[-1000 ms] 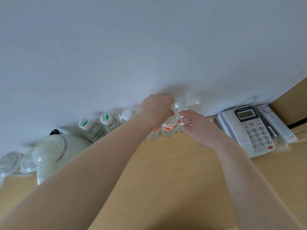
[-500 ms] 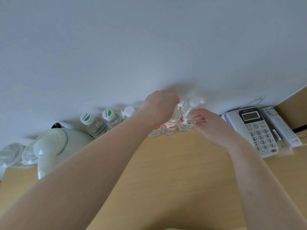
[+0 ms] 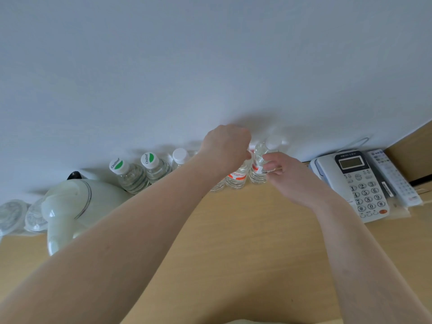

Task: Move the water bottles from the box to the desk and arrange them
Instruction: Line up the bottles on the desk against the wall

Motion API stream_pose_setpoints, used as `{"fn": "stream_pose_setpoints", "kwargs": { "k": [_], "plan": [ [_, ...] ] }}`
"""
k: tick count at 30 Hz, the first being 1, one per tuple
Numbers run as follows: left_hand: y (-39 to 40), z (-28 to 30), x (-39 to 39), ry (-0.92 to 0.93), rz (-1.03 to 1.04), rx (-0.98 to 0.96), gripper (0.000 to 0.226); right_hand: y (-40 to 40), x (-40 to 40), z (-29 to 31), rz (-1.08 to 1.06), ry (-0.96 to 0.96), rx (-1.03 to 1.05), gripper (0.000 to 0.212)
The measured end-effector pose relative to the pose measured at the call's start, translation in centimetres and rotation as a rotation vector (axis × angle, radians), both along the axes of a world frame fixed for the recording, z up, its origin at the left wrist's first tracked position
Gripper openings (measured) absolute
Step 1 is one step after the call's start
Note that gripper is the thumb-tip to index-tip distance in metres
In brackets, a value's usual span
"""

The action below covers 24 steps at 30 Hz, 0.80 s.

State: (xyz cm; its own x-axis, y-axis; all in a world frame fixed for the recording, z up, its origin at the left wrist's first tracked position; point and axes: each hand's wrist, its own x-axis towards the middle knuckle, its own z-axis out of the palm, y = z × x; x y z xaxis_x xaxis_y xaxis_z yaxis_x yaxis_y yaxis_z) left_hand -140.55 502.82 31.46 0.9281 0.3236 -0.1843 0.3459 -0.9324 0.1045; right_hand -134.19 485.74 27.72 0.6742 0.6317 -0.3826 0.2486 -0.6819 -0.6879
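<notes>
A row of clear water bottles stands against the white wall at the back of the wooden desk (image 3: pixel 233 230). Two at the left carry green-marked caps (image 3: pixel 118 164) (image 3: pixel 149 159); a white-capped bottle (image 3: pixel 180 155) follows. My left hand (image 3: pixel 225 148) is closed over the top of an orange-labelled bottle (image 3: pixel 237 180), hiding its cap. My right hand (image 3: pixel 284 174) holds the rightmost bottle (image 3: pixel 259 160) by its side with thumb and fingertips; that bottle's white cap (image 3: pixel 273 142) shows above my fingers. No box is in view.
A white electric kettle (image 3: pixel 67 209) stands at the left, with wrapped cups (image 3: pixel 14 216) beside it. A grey desk phone (image 3: pixel 357 183) and a remote control (image 3: pixel 395 177) lie at the right, near a wooden side panel (image 3: pixel 411 155).
The view has shifted a little. My right hand has slid the rightmost bottle slightly right and loosened to a fingertip hold; its cap now shows clearly. My left hand stays on the neighbouring bottle's top.
</notes>
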Motion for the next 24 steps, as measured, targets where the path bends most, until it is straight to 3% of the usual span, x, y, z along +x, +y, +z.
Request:
{"fn": "stream_pose_setpoints", "kwargs": {
  "k": [10, 19, 24],
  "plan": [
    [0.1, 0.05, -0.06, 0.025, -0.035, -0.023, 0.026, 0.5, -0.01, 0.04, 0.007, -0.001, 0.001, 0.043],
    [-0.23, -0.62, -0.46, -0.06, 0.01, -0.057, 0.042, 0.62, -0.39, 0.27, 0.039, -0.001, 0.001, 0.042],
    [-0.39, -0.48, -0.32, -0.01, 0.014, -0.018, 0.034, 1.06, -0.62, 0.78, 0.045, -0.003, 0.015, 0.043]
  ]
}}
